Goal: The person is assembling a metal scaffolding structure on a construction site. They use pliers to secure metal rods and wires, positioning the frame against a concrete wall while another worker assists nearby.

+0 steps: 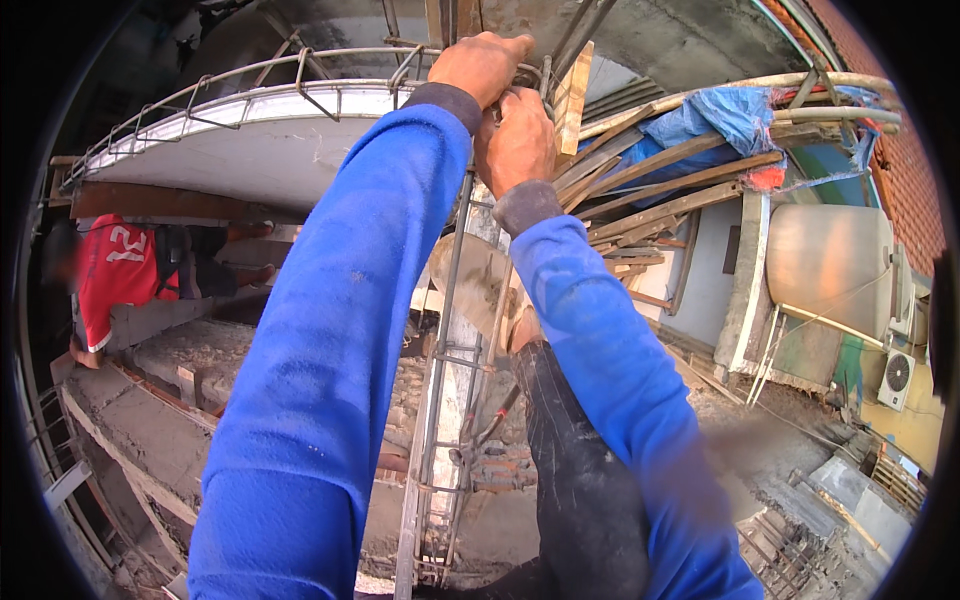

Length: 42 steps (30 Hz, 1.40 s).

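Note:
Both my arms, in blue sleeves, reach up to a joint of steel reinforcing bars. My left hand is closed over the bars at the top, where the horizontal rebar cage meets the upright rebar cage. Just below and touching it, my right hand is also closed, with its fingers curled at the joint. What the right hand grips is hidden behind its fingers. A wooden plank stands right beside the hands. The upright cage runs down between my forearms.
At the left, a person in a red shirt leans over a concrete ledge. Stacked timber and a blue tarp lie to the right. Beyond them stand a large tank and an air-conditioning unit. Rubble lies below.

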Available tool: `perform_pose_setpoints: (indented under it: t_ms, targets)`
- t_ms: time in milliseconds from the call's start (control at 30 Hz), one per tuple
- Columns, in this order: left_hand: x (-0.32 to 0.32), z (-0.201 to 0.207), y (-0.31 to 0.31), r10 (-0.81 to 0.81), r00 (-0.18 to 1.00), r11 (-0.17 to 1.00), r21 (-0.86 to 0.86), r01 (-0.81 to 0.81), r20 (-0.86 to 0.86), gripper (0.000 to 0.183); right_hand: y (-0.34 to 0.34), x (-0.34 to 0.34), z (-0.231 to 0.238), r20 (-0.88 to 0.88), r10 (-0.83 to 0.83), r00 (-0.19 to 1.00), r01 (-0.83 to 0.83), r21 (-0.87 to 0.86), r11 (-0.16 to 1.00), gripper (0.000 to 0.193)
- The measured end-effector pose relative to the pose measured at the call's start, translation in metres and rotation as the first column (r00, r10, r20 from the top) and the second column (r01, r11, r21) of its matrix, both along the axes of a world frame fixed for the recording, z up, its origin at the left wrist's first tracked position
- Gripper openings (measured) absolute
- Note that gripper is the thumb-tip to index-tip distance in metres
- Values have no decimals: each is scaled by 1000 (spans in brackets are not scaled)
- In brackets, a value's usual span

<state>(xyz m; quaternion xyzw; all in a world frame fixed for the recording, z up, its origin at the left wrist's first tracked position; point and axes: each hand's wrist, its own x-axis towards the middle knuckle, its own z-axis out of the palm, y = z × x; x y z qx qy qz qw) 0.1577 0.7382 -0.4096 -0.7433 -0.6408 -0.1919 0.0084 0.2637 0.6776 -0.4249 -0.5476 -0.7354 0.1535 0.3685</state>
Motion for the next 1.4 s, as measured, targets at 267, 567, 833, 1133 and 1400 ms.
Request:
perform_pose_setpoints:
  t_ms: [267, 567, 833, 1133, 1400]
  targets:
    - [9, 15, -14, 391, 919, 884, -297, -362, 42, 31, 4, -1, -4, 28, 13, 1000, -16, 143, 990, 19]
    - [-12, -22, -61, 485, 497, 871, -449, -199, 720, 29, -1, -4, 7, 182, -9, 983, 19, -52, 998, 22]
    - [7, -60, -92, 419, -17, 908, -419, -21, 908, 23, 1, -7, 10, 258, 29, 966, 2, -118, 993, 33]
    - [23, -50, -68, 239, -362, 971, -216, 101, 901, 42, 9, -8, 9, 199, -7, 980, 46, -189, 981, 54]
    - [14, -65, -66, 196, -292, 974, -151, 169, 936, 49, 11, -13, 13, 212, 8, 977, 41, -223, 974, 57]
